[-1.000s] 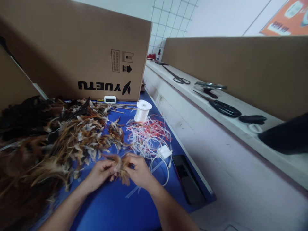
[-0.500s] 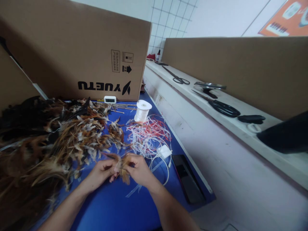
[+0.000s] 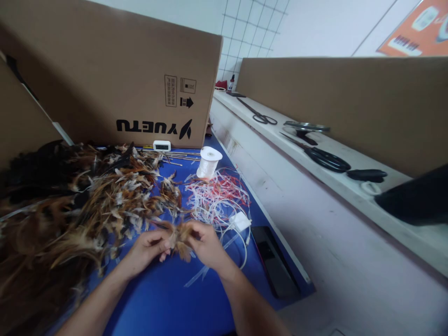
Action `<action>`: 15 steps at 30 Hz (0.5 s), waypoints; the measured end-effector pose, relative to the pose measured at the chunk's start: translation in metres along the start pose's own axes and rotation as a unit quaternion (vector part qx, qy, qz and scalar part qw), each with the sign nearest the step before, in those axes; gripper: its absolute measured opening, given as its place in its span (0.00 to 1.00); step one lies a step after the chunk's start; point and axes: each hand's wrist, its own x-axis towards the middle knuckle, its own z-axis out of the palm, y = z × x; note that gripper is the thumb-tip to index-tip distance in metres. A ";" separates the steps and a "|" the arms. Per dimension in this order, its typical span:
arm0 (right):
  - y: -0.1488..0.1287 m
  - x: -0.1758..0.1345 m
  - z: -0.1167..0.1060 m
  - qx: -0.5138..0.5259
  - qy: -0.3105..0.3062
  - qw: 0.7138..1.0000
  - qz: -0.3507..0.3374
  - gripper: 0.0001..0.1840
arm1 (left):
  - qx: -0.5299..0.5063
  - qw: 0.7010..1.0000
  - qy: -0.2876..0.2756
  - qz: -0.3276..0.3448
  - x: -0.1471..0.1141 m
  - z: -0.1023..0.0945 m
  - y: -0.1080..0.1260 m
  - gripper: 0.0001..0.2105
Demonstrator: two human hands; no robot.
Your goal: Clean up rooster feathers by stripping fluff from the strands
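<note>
Key relation: the small tan-brown tuft of soft feathers (image 3: 182,239) sits directly between the two bare hands, above the smooth blue tabletop (image 3: 168,298). Left hand (image 3: 149,249) is on its left side, right hand (image 3: 208,245) on its right; both in contact, so neither is clearly nearer. Fingertips face each other across it. No clean long axis: the feathers fan out, some wisps toward upper left, a fuller clump drooping toward the wearer.

Grip: left thumb and fingers pinched together on the tuft, basically no gap. Right thumb and forefinger also closed on its right edge; exact contact part-covered by feathers.

Materials: left of the hands, a big loose heap of brown, black and cream feathers (image 3: 115,196), glossy curved blades mixed with downy fluff. Beyond the right hand, a springy tangle of thin white and red plastic strips (image 3: 219,189), with a flanged white spool of pale shiny ribbon (image 3: 207,168) standing upright just behind. Near the right wrist: boxy white plastic adapter (image 3: 240,221) with a looped cable, then a flat black glassy phone (image 3: 275,261) along the table edge.
</note>
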 end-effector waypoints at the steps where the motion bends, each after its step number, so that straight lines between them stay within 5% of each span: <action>1: 0.001 0.001 -0.001 -0.007 0.011 1.000 0.007 0.07 | -0.010 1.000 0.007 0.002 -0.001 -0.001 0.000 0.17; 7: 0.008 0.005 -0.008 -0.104 0.085 0.991 -0.011 0.09 | -0.125 0.984 0.129 0.019 -0.004 -0.007 0.011 0.15; 15: 0.021 0.015 -0.002 -0.203 0.078 0.976 -0.029 0.09 | -0.271 0.934 0.221 0.073 0.001 -0.023 0.015 0.12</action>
